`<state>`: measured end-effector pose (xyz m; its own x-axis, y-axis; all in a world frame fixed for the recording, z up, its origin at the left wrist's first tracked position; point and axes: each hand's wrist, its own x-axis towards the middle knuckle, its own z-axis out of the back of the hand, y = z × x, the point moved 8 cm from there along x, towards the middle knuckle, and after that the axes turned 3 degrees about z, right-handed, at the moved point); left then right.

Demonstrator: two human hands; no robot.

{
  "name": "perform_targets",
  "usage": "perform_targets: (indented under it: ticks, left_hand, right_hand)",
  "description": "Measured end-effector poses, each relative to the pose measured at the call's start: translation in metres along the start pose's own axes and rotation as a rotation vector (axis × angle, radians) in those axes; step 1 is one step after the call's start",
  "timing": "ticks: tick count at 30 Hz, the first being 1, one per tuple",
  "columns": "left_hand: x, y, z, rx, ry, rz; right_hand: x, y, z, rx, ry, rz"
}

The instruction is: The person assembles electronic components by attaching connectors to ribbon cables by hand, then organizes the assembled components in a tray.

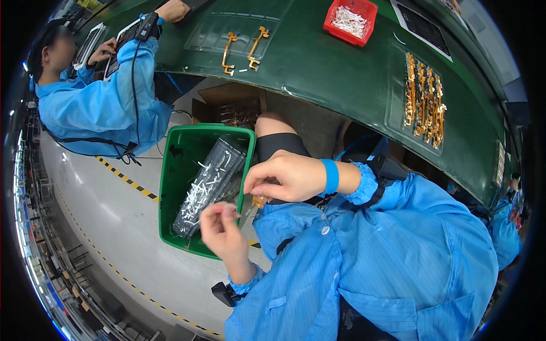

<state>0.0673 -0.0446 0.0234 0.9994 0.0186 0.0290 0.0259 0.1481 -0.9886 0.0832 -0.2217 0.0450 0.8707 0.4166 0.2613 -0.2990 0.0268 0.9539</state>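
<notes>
Orange flexible circuit pinched in the right hand, just right of the left

In the head view, the right hand (284, 177) is closed at the fingertips, thumb and forefinger gripping an orange flexible circuit (259, 201). The left hand (223, 232) is half curled, its thumb and fingers drawn close together; whether it has hold of anything, one cannot tell. The circuit lies to the right of the left hand's fingertips and slightly farther off, near but seemingly apart from them. The right hand is the nearer, already touching it. Its long axis cannot be judged, as the fingers hide much of it. The left hand overlaps the near right part of the green bin (166, 187), where white strips (200, 192) lie on a dark clear tray (227, 154).
</notes>
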Motion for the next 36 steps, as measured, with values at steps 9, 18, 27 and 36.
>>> perform_targets:
  ticks: [9,18,27,36]
  left_hand:
    - [-0.001,0.021,0.038,0.594,-0.037,-0.107]
    - [-0.003,0.009,-0.028,-0.244,0.446,0.193]
    - [0.006,-0.017,-0.064,-0.214,0.737,0.275]
    - [0.012,-0.058,-0.057,0.358,0.189,-0.481]
  right_hand:
    - [-0.002,-0.019,0.001,0.328,-0.089,-0.207]
    - [-0.017,-0.016,0.017,0.397,-0.087,-0.325]
    - [-0.019,0.002,0.017,0.212,0.206,-0.079]
    - [-0.031,-0.006,0.016,0.367,0.136,-0.233]
